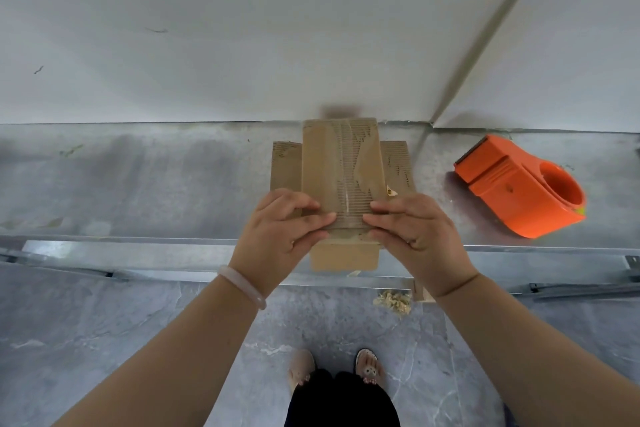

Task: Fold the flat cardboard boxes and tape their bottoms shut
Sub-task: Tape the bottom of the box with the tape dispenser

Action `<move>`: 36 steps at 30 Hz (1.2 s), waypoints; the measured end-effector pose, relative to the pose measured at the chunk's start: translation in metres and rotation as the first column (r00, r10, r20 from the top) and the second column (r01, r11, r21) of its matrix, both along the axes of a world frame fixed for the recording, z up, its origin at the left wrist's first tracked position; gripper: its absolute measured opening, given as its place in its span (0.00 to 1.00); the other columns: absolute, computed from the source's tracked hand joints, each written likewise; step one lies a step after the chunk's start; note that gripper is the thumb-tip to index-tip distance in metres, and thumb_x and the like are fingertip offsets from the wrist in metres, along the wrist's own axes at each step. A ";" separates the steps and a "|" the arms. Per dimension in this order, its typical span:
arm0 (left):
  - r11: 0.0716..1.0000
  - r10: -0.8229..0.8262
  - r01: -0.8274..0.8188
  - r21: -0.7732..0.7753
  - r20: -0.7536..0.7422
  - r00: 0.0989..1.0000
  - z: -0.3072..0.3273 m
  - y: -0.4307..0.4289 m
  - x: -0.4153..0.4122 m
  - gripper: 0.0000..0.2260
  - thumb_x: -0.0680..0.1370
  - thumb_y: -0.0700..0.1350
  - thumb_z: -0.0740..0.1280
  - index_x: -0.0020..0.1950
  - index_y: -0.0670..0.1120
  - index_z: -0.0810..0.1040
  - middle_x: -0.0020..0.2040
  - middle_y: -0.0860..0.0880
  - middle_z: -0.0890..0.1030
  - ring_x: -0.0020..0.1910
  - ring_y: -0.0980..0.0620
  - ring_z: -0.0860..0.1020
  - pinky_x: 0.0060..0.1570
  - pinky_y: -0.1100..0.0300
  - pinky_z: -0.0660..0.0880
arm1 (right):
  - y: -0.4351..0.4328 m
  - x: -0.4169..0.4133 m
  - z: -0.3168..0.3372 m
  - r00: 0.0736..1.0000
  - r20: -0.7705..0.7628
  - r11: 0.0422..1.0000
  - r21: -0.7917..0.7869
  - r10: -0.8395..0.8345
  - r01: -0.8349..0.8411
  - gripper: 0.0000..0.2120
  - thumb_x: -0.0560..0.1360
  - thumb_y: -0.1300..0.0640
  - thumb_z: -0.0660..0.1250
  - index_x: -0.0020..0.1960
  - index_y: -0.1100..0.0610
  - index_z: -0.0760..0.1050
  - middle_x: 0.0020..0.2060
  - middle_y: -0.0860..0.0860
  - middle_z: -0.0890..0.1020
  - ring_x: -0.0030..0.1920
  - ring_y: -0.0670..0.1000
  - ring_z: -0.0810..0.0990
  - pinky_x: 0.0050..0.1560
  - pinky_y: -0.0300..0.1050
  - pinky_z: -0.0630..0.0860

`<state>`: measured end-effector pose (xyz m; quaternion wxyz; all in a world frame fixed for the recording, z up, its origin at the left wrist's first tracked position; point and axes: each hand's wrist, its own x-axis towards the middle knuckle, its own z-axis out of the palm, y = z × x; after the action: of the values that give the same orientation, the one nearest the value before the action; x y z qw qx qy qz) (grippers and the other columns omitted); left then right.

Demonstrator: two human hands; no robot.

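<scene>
A small brown cardboard box (341,163) stands on the grey metal table (138,184), its closed bottom flaps facing up, with torn patches showing corrugation. Side flaps stick out left and right of it. My left hand (282,232) and my right hand (417,232) lie on the near end of the box top, their fingertips almost meeting over the near edge and pressing down on it. An orange tape dispenser (519,187) lies on the table to the right of the box, apart from both hands.
A white wall (242,28) rises right behind the table. The table's front rail (156,253) runs across below my hands. On the grey floor lie a scrap of shredded filler (393,302) and my feet (336,366).
</scene>
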<state>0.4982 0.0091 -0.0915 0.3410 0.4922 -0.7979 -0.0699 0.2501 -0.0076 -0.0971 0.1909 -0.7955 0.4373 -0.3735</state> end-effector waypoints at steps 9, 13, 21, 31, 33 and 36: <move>0.992 -0.004 0.014 0.125 -0.079 0.997 0.005 0.004 0.012 0.11 0.75 0.49 0.69 0.55 0.47 0.85 0.57 0.55 0.82 0.58 0.57 0.77 0.64 0.65 0.70 | 0.002 -0.015 -0.003 0.998 0.048 0.984 0.175 0.034 -0.042 0.13 0.76 0.60 0.69 0.60 0.53 0.81 0.60 0.41 0.80 0.63 0.43 0.77 0.66 0.37 0.72; 0.990 -0.067 0.071 0.122 -0.033 0.997 0.007 0.006 0.015 0.12 0.77 0.46 0.66 0.59 0.46 0.83 0.60 0.56 0.80 0.62 0.60 0.73 0.67 0.69 0.65 | 0.008 -0.023 0.000 0.992 0.116 0.932 0.363 -0.059 0.013 0.23 0.74 0.70 0.70 0.63 0.49 0.77 0.51 0.33 0.82 0.57 0.35 0.79 0.61 0.30 0.72; 0.838 0.400 -0.060 0.542 -0.536 0.743 0.008 0.018 0.000 0.14 0.71 0.40 0.74 0.54 0.53 0.82 0.52 0.57 0.84 0.51 0.60 0.82 0.52 0.69 0.77 | 0.025 0.005 0.002 0.662 0.502 0.647 0.762 -0.556 -0.035 0.15 0.73 0.66 0.71 0.58 0.55 0.82 0.51 0.47 0.86 0.55 0.46 0.83 0.62 0.42 0.77; 0.746 0.620 -0.229 0.625 -0.526 0.582 -0.030 0.049 -0.043 0.17 0.79 0.54 0.64 0.67 0.55 0.76 0.58 0.60 0.81 0.61 0.63 0.77 0.65 0.57 0.73 | 0.051 0.051 -0.007 0.483 0.463 0.579 0.807 -0.744 0.118 0.12 0.79 0.60 0.67 0.56 0.45 0.82 0.57 0.43 0.83 0.63 0.40 0.77 0.70 0.44 0.70; 0.769 0.568 -0.280 0.575 -0.412 0.713 -0.031 0.054 -0.050 0.21 0.82 0.53 0.58 0.74 0.49 0.69 0.63 0.61 0.76 0.62 0.70 0.72 0.64 0.70 0.69 | 0.061 0.060 -0.004 0.616 0.386 0.618 0.756 -0.687 0.215 0.16 0.81 0.59 0.62 0.66 0.45 0.76 0.62 0.39 0.78 0.63 0.33 0.73 0.69 0.33 0.66; 0.780 0.520 -0.237 0.579 -0.389 0.760 -0.030 0.058 -0.052 0.27 0.81 0.57 0.53 0.77 0.46 0.63 0.67 0.57 0.75 0.66 0.66 0.70 0.65 0.69 0.67 | 0.073 0.063 -0.011 0.823 0.202 0.695 0.660 -0.530 0.286 0.23 0.83 0.59 0.57 0.77 0.48 0.60 0.68 0.41 0.72 0.67 0.35 0.68 0.65 0.24 0.61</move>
<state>0.4465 0.0675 -0.1215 0.4156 0.6799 -0.5047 -0.3322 0.3131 0.0650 -0.1080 0.4241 -0.4846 0.6561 -0.3934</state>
